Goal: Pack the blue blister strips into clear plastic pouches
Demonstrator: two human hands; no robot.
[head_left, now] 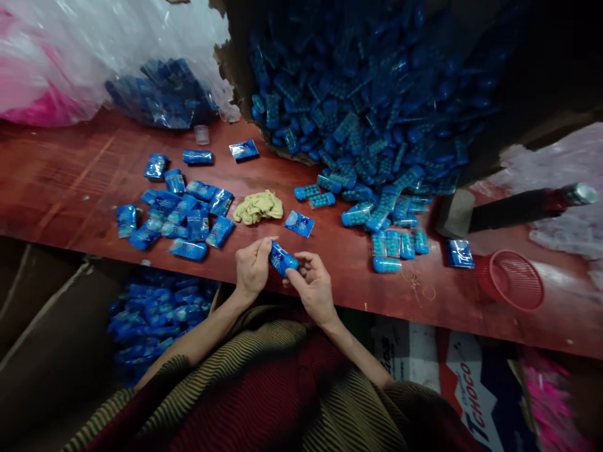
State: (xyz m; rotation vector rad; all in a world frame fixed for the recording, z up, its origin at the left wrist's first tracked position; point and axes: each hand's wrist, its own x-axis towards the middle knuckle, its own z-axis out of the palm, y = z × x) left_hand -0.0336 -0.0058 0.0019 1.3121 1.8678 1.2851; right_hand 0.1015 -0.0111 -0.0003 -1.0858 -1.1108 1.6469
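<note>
Both hands hold one small container in a printed blue sleeve [282,258] over the front edge of the red table. My left hand [253,267] pinches its left end, and my right hand [311,284] grips the right end between thumb and fingers. Just beyond lie a flat blue printed sleeve [299,223] and a crumpled yellow-green cloth [258,207]. A cluster of wrapped blue containers [181,216] lies to the left. On the right are several clear containers of blue beads [393,248] with blue caps.
A torn carton [240,75] spills many bead containers onto the red table [85,182]. At right stand a hammer-like tool [499,213] and a red basket [511,280]. Plastic bags [155,37] fill the back left. Below the edge sits a pile of blue packs [155,320].
</note>
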